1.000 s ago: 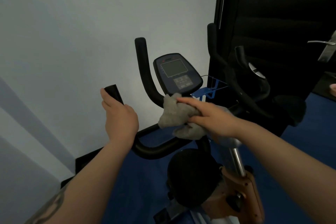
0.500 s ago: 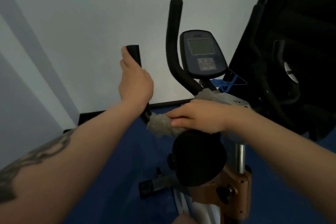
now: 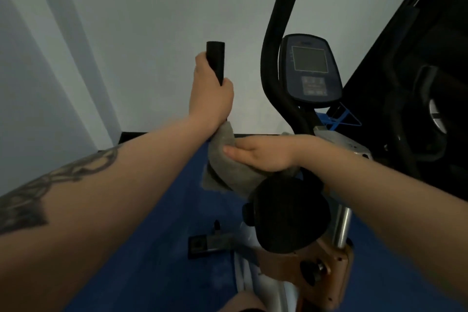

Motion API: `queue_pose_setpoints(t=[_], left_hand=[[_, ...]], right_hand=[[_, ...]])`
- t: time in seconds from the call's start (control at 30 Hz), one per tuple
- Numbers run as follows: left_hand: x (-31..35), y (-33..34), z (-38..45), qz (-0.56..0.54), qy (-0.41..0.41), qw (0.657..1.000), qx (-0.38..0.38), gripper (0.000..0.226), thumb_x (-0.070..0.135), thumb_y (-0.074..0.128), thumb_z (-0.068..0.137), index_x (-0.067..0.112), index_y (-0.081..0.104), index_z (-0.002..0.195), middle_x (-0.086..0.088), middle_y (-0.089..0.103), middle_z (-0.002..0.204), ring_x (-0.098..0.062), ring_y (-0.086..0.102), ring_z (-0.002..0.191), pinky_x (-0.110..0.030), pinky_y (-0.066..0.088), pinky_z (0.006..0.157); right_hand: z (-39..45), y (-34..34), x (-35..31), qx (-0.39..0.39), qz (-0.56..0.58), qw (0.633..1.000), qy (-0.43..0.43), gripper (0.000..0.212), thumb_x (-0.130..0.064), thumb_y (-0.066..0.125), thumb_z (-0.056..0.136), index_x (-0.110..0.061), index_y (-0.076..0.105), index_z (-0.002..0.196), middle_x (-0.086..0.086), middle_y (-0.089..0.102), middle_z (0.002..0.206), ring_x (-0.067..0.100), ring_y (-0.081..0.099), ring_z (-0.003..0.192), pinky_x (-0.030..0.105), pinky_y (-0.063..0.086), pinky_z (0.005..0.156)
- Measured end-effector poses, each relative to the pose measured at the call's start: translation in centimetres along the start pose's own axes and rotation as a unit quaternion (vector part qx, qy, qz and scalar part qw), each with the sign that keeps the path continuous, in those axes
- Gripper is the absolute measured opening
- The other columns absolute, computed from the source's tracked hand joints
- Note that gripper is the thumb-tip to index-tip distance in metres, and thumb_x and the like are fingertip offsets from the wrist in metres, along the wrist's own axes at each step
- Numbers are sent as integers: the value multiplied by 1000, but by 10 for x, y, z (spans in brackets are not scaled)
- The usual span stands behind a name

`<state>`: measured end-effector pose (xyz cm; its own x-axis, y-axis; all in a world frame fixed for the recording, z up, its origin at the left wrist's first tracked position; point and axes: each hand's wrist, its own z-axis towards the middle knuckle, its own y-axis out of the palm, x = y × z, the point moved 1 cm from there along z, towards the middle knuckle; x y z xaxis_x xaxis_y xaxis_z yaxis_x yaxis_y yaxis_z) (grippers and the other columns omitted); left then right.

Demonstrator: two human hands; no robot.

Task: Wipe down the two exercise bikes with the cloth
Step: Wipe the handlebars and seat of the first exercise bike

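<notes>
Head view, only one on offer.

Left hand (image 3: 212, 95), centre of frame: fingers wrapped round the near handlebar grip (image 3: 215, 62), just under its blunt top end. Probably there to steady the bar, and the body leaning in, while the other hand works.

Right hand (image 3: 260, 153), centre, just below the left: fingers fairly straight, thumb forward, pressing the grey cloth (image 3: 229, 164) down over the bend of the same bar. Cloth draped round the tube, top edge touching the heel of the left hand, loose corner hanging at lower left. Draped like this so one pass catches more than one side of the bar, by the look of it. Whether fingertips curl under the far side: cannot tell.

Console (image 3: 310, 71) at upper right, between the far handlebar (image 3: 277, 40) and a dark second bike (image 3: 428, 109) at the right edge; that bike not being touched. Black saddle (image 3: 291, 215) below the right wrist, hiding the lower bar. Orange-brown frame housing (image 3: 316, 261) at bottom. Blue floor (image 3: 157, 248) beneath, pale wall (image 3: 152, 20) behind.

Judgement: first bike in hand, handlebar stage; grip under the left palm unreachable until that hand lets go.
</notes>
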<state>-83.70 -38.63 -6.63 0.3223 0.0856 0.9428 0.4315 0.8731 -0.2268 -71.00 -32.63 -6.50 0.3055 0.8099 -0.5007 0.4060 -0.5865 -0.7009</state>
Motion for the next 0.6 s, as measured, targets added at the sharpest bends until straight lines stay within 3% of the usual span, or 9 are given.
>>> queue_pose_setpoints(t=[0.03,0.1,0.2,0.3,0.37,0.43,0.5,0.6], left_hand=[[0,-1,1,-3,-3,1000,-6,52,7,46,94,16,27,141,-10,50,122,-25,56,102,-46,56,83],[0,-2,1,-6,-6,1000,-15,48,7,45,95,13,28,139,-11,51,116,-24,56,95,-42,55,78],[-2,0,1,3,-3,1000,-22,47,8,43,97,10,27,141,-12,51,119,-23,56,96,-27,48,69],[-4,2,2,0,-3,1000,-7,45,9,44,97,11,29,140,-11,52,119,-18,56,92,-18,42,60],[-3,2,2,2,0,1000,6,44,9,45,96,11,31,138,-11,54,118,-21,58,93,-23,45,65],[-2,2,2,4,5,1000,6,44,9,45,96,11,32,138,-11,54,118,-24,59,97,-28,48,69],[-1,0,0,-1,-1,1000,-9,45,10,45,97,11,29,139,-14,54,120,-29,59,101,-32,51,72],[1,-1,-1,3,-15,999,-28,48,12,44,98,12,24,143,-19,52,125,-35,58,107,-45,54,85]], right_hand=[[5,2,-4,10,26,1000,2,57,-53,27,100,-14,51,134,-11,51,118,4,50,108,7,31,83],[2,1,-1,39,16,999,-22,53,-50,33,100,-10,56,125,-4,59,115,2,55,104,1,32,77],[-17,-7,18,-19,-65,997,-21,32,-50,48,96,-22,50,113,-4,59,94,5,55,86,22,40,78],[-17,-10,20,-70,-92,993,2,39,-55,51,93,-25,45,117,-4,59,98,10,57,91,28,45,80],[-4,-8,11,-55,-63,996,-9,38,-56,48,93,-22,52,111,-7,61,100,6,58,93,23,46,85],[6,-3,0,-15,-13,1000,-5,29,-56,43,94,-30,56,91,-16,58,91,-3,56,84,11,39,76],[9,2,-1,25,25,999,-8,26,-54,42,96,-36,54,83,-21,55,87,-8,54,79,5,37,69],[-8,-2,11,13,19,999,-26,27,-51,48,96,-27,57,104,-12,60,98,-5,57,90,5,40,78]])
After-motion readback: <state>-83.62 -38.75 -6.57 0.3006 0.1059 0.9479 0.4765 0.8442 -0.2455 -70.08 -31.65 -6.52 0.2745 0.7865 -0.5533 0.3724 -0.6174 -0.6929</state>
